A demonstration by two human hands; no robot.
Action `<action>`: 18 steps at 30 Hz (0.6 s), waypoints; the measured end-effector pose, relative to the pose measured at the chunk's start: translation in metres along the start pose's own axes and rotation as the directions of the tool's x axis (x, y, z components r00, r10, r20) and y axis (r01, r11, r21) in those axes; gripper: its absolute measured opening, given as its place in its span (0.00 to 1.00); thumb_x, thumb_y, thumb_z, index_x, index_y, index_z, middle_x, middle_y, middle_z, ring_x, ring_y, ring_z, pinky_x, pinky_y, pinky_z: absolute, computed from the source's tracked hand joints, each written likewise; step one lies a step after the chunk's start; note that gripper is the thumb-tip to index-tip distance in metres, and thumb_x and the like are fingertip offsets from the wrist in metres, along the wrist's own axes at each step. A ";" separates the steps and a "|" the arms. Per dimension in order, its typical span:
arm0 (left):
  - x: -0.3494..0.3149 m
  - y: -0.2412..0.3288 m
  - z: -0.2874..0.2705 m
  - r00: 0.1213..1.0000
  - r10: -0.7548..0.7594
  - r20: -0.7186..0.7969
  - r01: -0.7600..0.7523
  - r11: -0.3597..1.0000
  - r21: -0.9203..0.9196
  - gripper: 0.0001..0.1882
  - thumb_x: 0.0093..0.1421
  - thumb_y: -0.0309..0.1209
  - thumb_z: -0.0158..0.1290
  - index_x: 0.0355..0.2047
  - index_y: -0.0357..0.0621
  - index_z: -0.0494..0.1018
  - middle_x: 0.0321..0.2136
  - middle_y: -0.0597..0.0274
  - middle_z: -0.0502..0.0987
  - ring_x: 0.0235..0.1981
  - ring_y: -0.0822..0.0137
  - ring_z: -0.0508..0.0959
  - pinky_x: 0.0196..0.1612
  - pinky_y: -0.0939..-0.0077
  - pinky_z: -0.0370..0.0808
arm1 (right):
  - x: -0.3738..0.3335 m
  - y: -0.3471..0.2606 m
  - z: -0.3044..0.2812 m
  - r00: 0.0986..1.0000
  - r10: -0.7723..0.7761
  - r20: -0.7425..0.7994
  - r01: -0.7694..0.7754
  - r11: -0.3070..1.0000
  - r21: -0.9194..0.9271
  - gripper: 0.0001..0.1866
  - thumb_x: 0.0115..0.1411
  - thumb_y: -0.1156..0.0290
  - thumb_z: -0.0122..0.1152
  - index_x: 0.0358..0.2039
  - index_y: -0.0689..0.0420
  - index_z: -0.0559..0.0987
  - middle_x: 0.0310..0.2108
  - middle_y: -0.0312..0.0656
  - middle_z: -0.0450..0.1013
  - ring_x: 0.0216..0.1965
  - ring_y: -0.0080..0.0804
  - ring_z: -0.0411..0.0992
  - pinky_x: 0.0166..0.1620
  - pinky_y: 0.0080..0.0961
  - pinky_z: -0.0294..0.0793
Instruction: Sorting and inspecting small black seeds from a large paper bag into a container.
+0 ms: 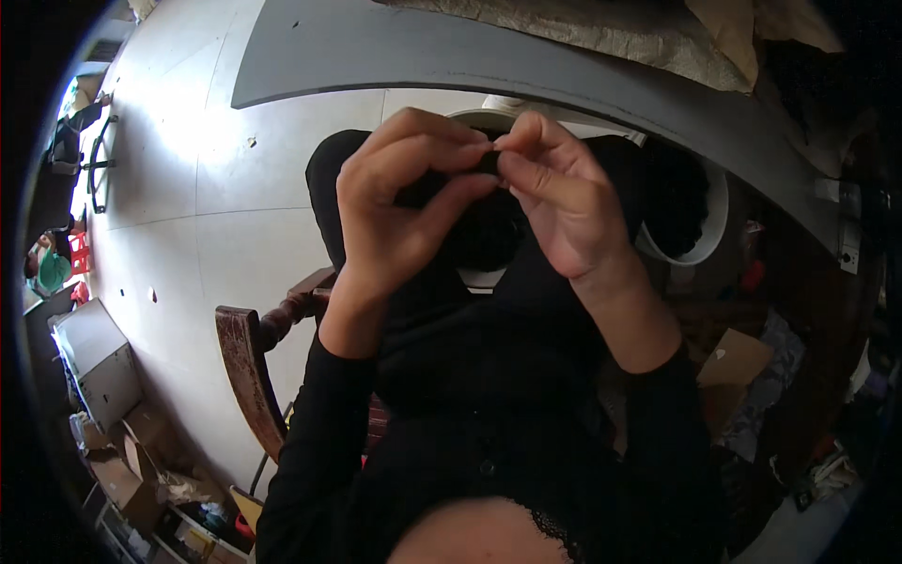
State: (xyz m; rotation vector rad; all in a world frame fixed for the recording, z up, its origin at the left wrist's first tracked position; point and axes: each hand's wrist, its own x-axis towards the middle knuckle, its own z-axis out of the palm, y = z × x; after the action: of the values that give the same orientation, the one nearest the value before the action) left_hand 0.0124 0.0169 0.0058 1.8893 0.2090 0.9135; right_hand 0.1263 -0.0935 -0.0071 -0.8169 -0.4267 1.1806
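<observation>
Over my lap, my left hand and my right hand meet at their fingertips. A small black piece is pinched between them; its kind is too dark and too covered to make out. The left thumb and fingers close on it from one side, the right thumb and forefinger from the other. Below the hands, between my knees, stands a white bucket with dark contents, partly hidden by my hands and black clothing.
A grey tabletop stretches across the far side, with tan sacking on it. To the right is another white bucket filled with black pieces. A wooden chair arm is at my left; cardboard boxes lie further left.
</observation>
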 end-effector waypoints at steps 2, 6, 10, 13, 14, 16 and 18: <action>0.001 -0.004 0.003 1.000 -0.015 -0.011 0.015 1.000 -0.006 0.10 0.39 0.16 0.59 0.25 0.33 0.73 0.28 0.57 0.75 0.29 0.68 0.76 0.32 0.82 0.72 | 0.004 0.000 -0.004 0.998 -0.043 0.043 0.044 0.999 -0.028 0.01 0.57 0.76 0.50 0.30 0.57 0.70 0.30 0.34 0.68 0.35 0.19 0.66 0.41 0.15 0.63; 0.005 -0.006 0.007 0.998 -0.030 -0.061 0.027 0.999 -0.038 0.10 0.40 0.16 0.59 0.26 0.33 0.73 0.28 0.58 0.75 0.29 0.70 0.76 0.33 0.83 0.72 | 0.016 -0.004 -0.014 0.994 -0.029 0.106 0.036 0.997 -0.061 0.03 0.58 0.74 0.49 0.32 0.58 0.69 0.29 0.35 0.69 0.33 0.22 0.68 0.40 0.18 0.66; 0.005 0.002 0.006 0.983 -0.186 -0.008 0.178 0.950 -0.257 0.12 0.42 0.17 0.59 0.30 0.34 0.74 0.30 0.60 0.74 0.27 0.73 0.74 0.31 0.85 0.71 | 0.013 -0.029 -0.005 0.986 0.092 0.139 -0.082 0.993 -0.079 0.08 0.59 0.70 0.49 0.36 0.59 0.67 0.28 0.36 0.69 0.32 0.17 0.69 0.35 0.15 0.67; 0.006 -0.005 0.000 0.982 0.110 0.156 -0.092 0.989 -0.117 0.15 0.41 0.19 0.60 0.33 0.35 0.75 0.31 0.60 0.73 0.24 0.74 0.72 0.27 0.86 0.68 | 0.007 -0.033 -0.012 0.935 0.226 0.272 -0.214 0.974 -0.075 0.10 0.61 0.68 0.45 0.39 0.60 0.67 0.25 0.36 0.69 0.27 0.15 0.69 0.31 0.15 0.68; 0.003 -0.003 -0.001 0.984 0.113 0.136 -0.104 0.992 -0.072 0.15 0.39 0.21 0.61 0.31 0.35 0.75 0.29 0.59 0.74 0.23 0.73 0.72 0.26 0.85 0.68 | 0.004 -0.031 -0.008 0.944 0.250 0.215 -0.214 0.961 -0.175 0.17 0.61 0.58 0.46 0.39 0.62 0.66 0.22 0.36 0.68 0.22 0.18 0.69 0.27 0.16 0.68; -0.003 -0.006 -0.003 0.991 0.101 0.090 -0.096 0.994 -0.051 0.15 0.38 0.22 0.62 0.30 0.35 0.75 0.28 0.59 0.75 0.22 0.72 0.73 0.26 0.85 0.68 | -0.004 -0.024 0.001 0.963 0.181 0.198 -0.177 0.983 -0.038 0.22 0.60 0.53 0.46 0.38 0.62 0.66 0.22 0.37 0.68 0.22 0.19 0.69 0.25 0.15 0.67; -0.006 -0.003 -0.003 0.997 0.071 0.025 -0.070 0.997 -0.022 0.16 0.36 0.24 0.64 0.28 0.34 0.75 0.23 0.59 0.76 0.20 0.70 0.73 0.24 0.83 0.69 | -0.010 -0.014 0.000 0.975 0.094 0.200 -0.118 0.987 0.111 0.32 0.54 0.40 0.48 0.37 0.62 0.65 0.23 0.36 0.67 0.20 0.21 0.67 0.20 0.14 0.63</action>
State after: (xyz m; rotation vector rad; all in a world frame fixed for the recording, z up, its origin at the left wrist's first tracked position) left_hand 0.0067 0.0176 0.0008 1.8981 0.1177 0.9349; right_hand 0.1315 -0.1049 0.0049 -0.6270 -0.4697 1.3794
